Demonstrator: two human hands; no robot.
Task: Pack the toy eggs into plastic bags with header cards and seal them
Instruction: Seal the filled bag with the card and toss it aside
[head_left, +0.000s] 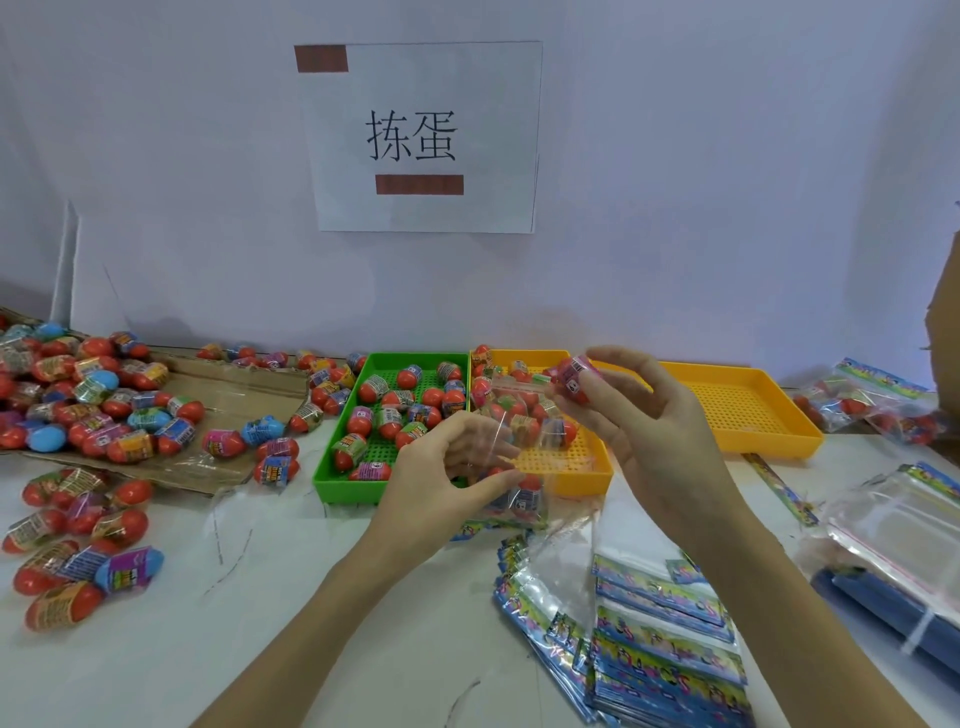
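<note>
My left hand (447, 478) holds a clear plastic bag (511, 441) open, fingers curled round its side, above the front edge of the trays. One toy egg (527, 496) lies at the bag's bottom, near its header card (485, 527). My right hand (639, 410) pinches a pink-wrapped toy egg (571, 382) at the bag's red-lined mouth. More toy eggs fill a green tray (345, 436) and the left of a yellow tray (576, 462).
Loose eggs (93, 395) cover flattened cardboard at the left and the white table (249, 597). A second yellow tray (743, 410) stands at the right. Stacked bags with header cards (660, 639) lie in front, clear zip bags (893, 525) and packed bags (878, 405) at the right.
</note>
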